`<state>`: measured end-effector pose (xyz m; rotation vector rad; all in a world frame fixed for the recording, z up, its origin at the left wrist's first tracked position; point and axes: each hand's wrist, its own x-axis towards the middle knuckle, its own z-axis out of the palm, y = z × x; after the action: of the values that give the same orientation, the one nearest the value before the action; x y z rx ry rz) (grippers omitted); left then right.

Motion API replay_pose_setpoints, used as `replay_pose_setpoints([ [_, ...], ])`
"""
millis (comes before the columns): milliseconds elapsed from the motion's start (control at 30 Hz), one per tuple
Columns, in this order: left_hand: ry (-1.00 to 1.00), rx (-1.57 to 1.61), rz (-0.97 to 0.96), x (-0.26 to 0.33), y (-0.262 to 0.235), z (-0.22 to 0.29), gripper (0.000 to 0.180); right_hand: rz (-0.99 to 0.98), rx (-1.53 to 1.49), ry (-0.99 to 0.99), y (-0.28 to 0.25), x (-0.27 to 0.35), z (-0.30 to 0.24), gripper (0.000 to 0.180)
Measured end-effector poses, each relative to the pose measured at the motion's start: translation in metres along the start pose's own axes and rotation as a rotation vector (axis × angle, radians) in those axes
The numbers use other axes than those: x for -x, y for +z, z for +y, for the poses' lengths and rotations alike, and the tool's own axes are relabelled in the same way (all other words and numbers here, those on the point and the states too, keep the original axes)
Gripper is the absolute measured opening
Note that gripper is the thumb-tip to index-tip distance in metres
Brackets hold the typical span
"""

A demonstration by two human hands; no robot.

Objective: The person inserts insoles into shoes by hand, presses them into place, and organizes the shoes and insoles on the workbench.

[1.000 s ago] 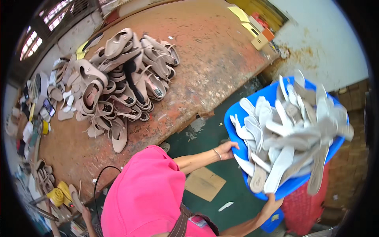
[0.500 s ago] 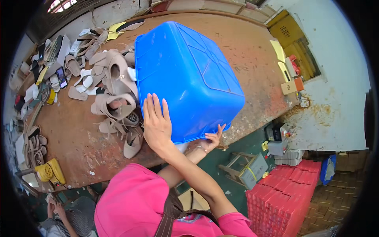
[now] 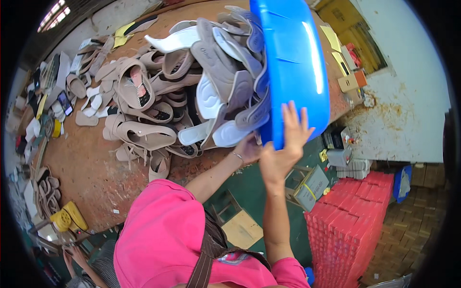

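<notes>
Brown bench point(image 3: 81, 173) holds shoes point(image 3: 157, 136) and insoles point(image 3: 210, 96); right hand point(image 3: 283, 153) spreads on blue tub point(image 3: 297, 67); can't tell if left hand point(image 3: 248, 150) grips.

The blue plastic tub point(image 3: 298, 72) is tipped sideways, opening facing left, with overlapping grey and white insoles point(image 3: 217, 77) heaped at its mouth.

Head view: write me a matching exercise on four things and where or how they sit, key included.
1. blue plastic tub
2. flat grey and white insoles
3. rounded yellow plastic device
4. tall red stack

A. off the brown wooden table, at lower right
B. tipped on its side, right hand against it
C. by the table's lower-left edge
D. against the tub's mouth, over beige shoes

Pairs: 1-B; 2-D; 3-C; 4-A
</notes>
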<state>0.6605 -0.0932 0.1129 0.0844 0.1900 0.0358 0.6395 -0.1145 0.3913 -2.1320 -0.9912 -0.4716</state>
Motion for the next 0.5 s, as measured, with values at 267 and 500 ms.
replay_pose_setpoints([
  [267, -0.597, -0.24, 0.404, -0.015, 0.044, -0.022, 0.068, 0.301, -0.025, 0.242, -0.071, 0.015, 0.074, 0.078],
  [500, -0.525, -0.081, 0.266, 0.002, 0.057, -0.078, 0.038, 0.576, -0.221, 0.472, -0.11, 0.088, 0.11, 0.082],
])
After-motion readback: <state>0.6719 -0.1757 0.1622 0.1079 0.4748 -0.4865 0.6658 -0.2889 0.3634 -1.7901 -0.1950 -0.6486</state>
